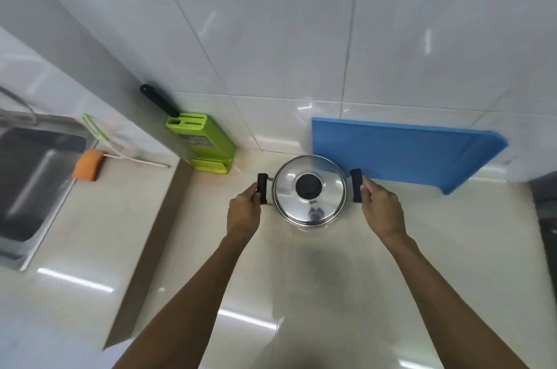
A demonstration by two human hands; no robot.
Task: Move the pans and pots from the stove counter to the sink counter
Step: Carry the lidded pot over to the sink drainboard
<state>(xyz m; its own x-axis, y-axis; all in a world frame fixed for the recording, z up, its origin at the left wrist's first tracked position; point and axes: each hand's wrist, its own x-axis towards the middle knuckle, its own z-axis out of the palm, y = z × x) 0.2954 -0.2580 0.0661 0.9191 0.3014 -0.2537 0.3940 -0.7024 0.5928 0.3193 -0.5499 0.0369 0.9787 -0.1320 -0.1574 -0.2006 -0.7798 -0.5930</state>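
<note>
- Plainly, the biggest thing in view is the pale counter point(391, 248), which steps up at a ledge on the left to a higher stretch holding the steel sink point(33, 176).
- Next in size, a blue cutting board point(401, 151) leans against the tiled wall just behind the pot, and a green knife block point(205, 142) with one black-handled knife stands near the ledge.
- The steel pot point(309, 191), lid on, is over the lower counter in front of the board; whether it rests on the surface or is just lifted cannot be told.
- The left hand point(244, 212) is closed around the pot's left black handle point(262, 189).
- The right hand point(381, 209) has its fingers at the right black handle point(356, 185), pinching it as far as can be seen.
- Smallest, an orange sponge point(87, 164) sits at the sink's edge.
- As a judgement, the job is early for this pot: it is gripped but not yet beside the sink, so the carry leftward and the setting down remain. No other pans show here.
</note>
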